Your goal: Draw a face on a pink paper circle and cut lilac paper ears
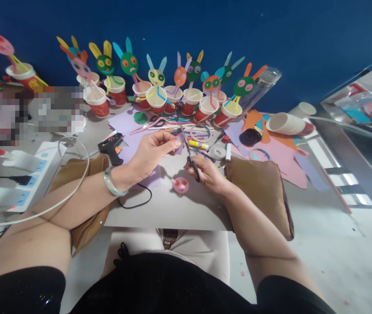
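Observation:
Between thumb and fingers, my left hand (161,150) pinches a small piece of purple paper (180,144). My right hand (207,173) is closed on the black handles of a pair of scissors (193,168). The scissor blades point up and away, right beside the purple paper; whether they touch it I cannot tell. Below and between my hands, a pink oval face (180,185) with orange eyes lies on the table.
Paper cups with rabbit figures (156,98) line the back. A black glue gun (111,147) and power strip (37,176) are left. Brown cushions (259,187) flank the work spot. Pens, tape and coloured paper (282,159) lie behind and right.

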Demonstrator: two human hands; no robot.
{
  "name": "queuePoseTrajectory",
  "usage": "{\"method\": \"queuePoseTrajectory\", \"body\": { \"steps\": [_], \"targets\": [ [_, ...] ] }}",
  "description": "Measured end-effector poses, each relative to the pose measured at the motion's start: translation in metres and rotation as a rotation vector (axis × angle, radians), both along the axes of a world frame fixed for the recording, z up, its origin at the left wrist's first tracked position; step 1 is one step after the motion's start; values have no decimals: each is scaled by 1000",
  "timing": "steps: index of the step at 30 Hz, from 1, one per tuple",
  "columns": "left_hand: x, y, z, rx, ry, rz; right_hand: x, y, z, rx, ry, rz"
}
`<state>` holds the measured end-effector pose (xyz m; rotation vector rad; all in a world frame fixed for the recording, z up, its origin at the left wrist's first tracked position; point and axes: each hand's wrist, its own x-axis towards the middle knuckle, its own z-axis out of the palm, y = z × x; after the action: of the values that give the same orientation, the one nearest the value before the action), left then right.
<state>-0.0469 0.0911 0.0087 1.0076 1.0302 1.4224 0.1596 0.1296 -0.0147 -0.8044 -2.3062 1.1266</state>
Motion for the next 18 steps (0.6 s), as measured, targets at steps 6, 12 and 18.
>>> {"method": "queuePoseTrajectory", "body": {
  "steps": [6,12,18],
  "targets": [
    [0,0,0,-3,9,-3,3,4,2,8,-10,18],
    [0,1,1,8,14,1,4,2,5,-20,-21,3],
    [0,0,1,3,19,1,5,2,6,-63,32,-85]
  ]
}}
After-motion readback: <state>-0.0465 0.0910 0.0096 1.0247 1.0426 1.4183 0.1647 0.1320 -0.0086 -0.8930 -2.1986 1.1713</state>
